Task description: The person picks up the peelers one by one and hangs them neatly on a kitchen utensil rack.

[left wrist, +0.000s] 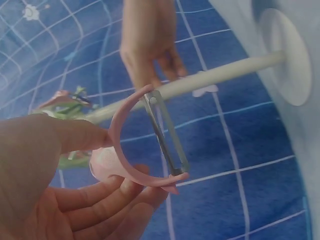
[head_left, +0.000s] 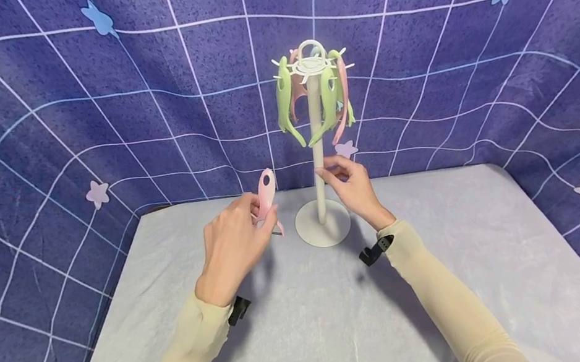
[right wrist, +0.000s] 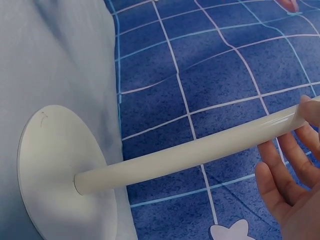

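My left hand (head_left: 233, 236) holds a pink vegetable peeler (head_left: 266, 196) by its handle, to the left of a white rack stand (head_left: 321, 196). In the left wrist view the peeler's curved fork and metal blade (left wrist: 169, 132) point away from the thumb and fingers. My right hand (head_left: 355, 191) pinches the stand's pole between thumb and fingers, about halfway up. Several green peelers (head_left: 285, 105) and pink peelers (head_left: 345, 88) hang from hooks on the white ring top (head_left: 311, 65), partly hiding one another.
The stand's round base (head_left: 309, 228) rests toward the back of a table with a pale grey cloth (head_left: 312, 328). Right behind the table hangs a purple-blue gridded curtain (head_left: 191, 120) with star shapes.
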`<action>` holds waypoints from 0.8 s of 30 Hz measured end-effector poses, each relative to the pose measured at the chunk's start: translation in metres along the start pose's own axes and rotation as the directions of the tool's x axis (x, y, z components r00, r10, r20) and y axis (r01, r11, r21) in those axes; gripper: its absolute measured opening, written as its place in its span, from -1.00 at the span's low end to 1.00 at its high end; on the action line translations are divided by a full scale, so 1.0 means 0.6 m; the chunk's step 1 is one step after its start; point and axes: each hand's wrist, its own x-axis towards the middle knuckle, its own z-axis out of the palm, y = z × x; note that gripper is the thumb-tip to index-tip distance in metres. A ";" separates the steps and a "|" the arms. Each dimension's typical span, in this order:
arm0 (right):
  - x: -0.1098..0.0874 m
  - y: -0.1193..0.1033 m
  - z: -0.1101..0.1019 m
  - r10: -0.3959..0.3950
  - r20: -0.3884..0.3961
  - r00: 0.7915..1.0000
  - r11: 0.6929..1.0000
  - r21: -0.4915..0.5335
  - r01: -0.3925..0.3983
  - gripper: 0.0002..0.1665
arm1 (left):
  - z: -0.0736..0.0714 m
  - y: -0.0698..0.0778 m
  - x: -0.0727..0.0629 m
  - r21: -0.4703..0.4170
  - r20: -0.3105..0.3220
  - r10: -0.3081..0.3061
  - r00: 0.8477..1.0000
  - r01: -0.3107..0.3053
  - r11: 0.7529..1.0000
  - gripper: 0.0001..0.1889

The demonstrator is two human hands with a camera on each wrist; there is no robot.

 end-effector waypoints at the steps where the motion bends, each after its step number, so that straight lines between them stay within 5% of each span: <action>1: 0.000 -0.001 0.000 -0.002 -0.001 1.000 1.000 0.001 0.002 -0.76 | -0.003 0.004 0.002 -0.005 -0.010 0.008 1.000 -0.008 1.000 -0.72; 10: 0.000 0.001 -0.001 -0.001 0.000 1.000 1.000 0.003 0.001 -0.75 | -0.029 0.042 0.026 -0.046 -0.097 0.073 0.993 -0.078 0.996 -0.73; 24: 0.001 0.006 0.002 0.022 0.001 1.000 1.000 -0.007 -0.022 -0.74 | -0.051 0.095 0.073 -0.082 -0.251 0.198 0.947 -0.225 0.971 -0.71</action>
